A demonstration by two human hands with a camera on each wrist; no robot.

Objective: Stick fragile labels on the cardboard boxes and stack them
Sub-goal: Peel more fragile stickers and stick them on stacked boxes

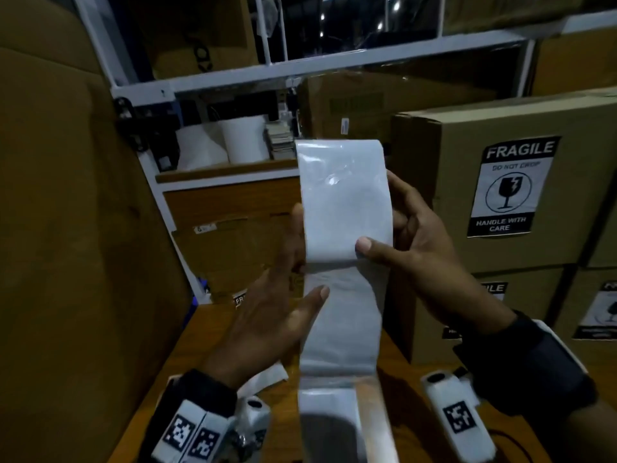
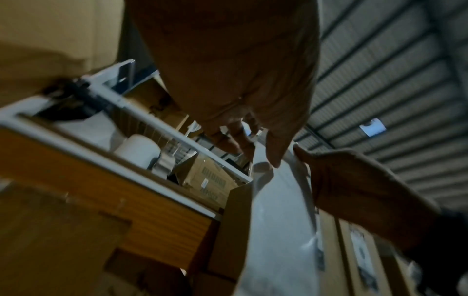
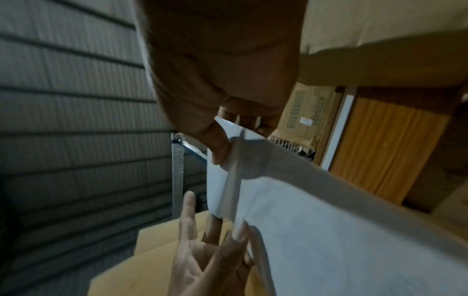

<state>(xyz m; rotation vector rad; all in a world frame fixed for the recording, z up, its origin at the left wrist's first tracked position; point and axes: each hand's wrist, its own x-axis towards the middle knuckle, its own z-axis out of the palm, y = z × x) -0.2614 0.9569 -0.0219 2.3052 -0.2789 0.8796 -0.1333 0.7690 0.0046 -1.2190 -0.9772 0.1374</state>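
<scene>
Cardboard hems the work area — a tall box face [image 1: 60,228] on the left, the labelled box stack [image 1: 500,195] on the right, open tabletop [image 1: 213,332] below the hands. Between them the white label strip [image 1: 344,208] stands upright at centre. The right hand [image 1: 424,248] pinches its edge, thumb in front; the left hand [image 1: 280,302] lies fingers extended — thumb touching the strip.

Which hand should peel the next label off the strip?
Right, probably. The right hand already pinches the label strip at its fold, thumb on the front. The left hand lies open against the strip's edge, so it looks better suited to steadying.
</scene>
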